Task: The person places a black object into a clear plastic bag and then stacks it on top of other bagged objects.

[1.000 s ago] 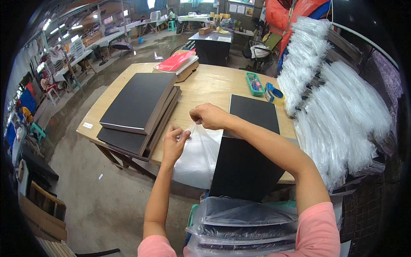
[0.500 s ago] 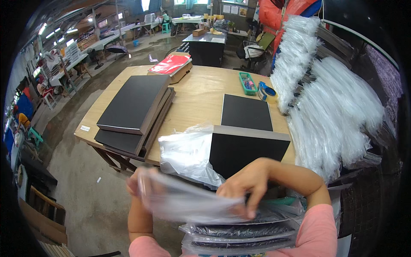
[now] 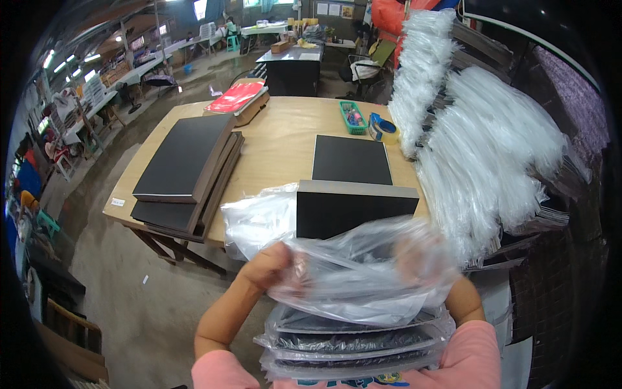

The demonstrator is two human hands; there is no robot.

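A clear plastic bag point(image 3: 363, 275) is spread out in front of me between both hands. My left hand point(image 3: 271, 264) is closed on the bag's left end. At its right end my right hand point(image 3: 421, 256) shows through the film, blurred, its fingers curled on the plastic. Under the bag lies a stack of plastic-wrapped dark flat packs point(image 3: 353, 340), close against my body. Just beyond the bag, a black panel with a grey edge point(image 3: 356, 211) stands at the table's near side, partly covered by the film. White plastic bags point(image 3: 259, 217) lie to its left.
On the wooden table point(image 3: 278, 139) are a stack of black boards point(image 3: 184, 155), a red-topped pile point(image 3: 237, 97), a black square board point(image 3: 352, 160), a green basket point(image 3: 353, 118) and a tape dispenser point(image 3: 383, 128). Big bundles of clear plastic bags point(image 3: 486, 149) crowd the right side.
My left hand has come rightward and my right hand has risen from the wrapped stack to the bag's right side. The bag is now spread wide between them. The view has shifted slightly.
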